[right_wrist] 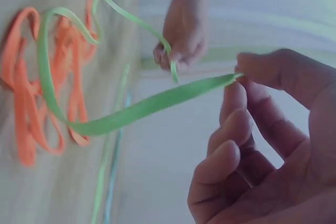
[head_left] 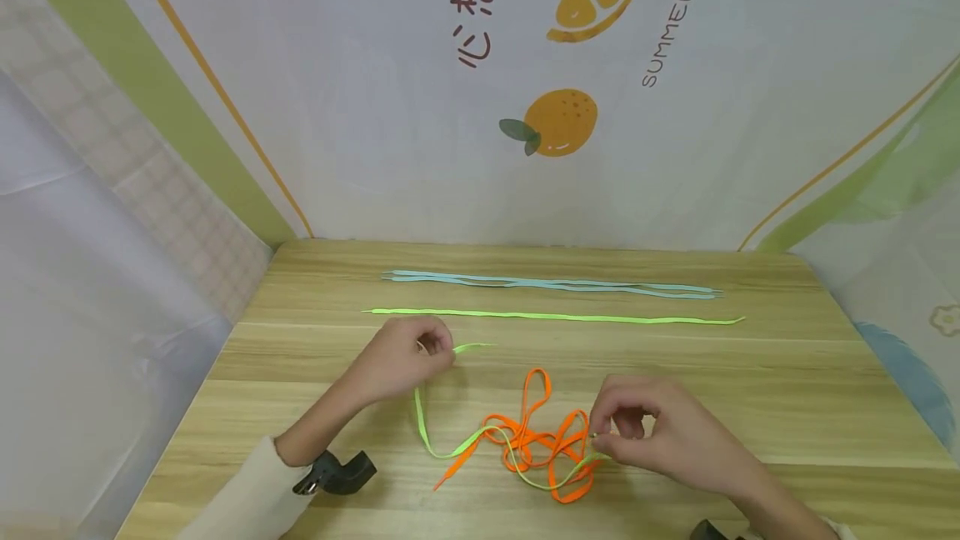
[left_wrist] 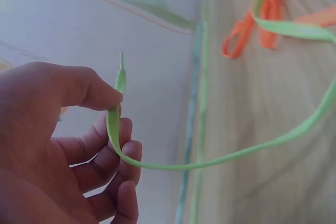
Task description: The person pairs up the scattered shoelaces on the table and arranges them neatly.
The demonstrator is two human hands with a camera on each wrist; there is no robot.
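Note:
My left hand pinches a green shoelace near one end between thumb and forefinger; its thin tip sticks out past the thumb. At the lace's other end, my right hand pinches the tip between thumb and fingertips. Between the hands the lace sags in a loose curve, passing over a tangled orange shoelace in the head view. That orange lace lies in loops on the wooden table, one end pointing toward the near left. Neither hand touches it.
Behind the hands a second green shoelace lies straight across the table. Farther back, light blue shoelaces run side by side, nearly parallel to it. A white printed curtain hangs at the table's back edge.

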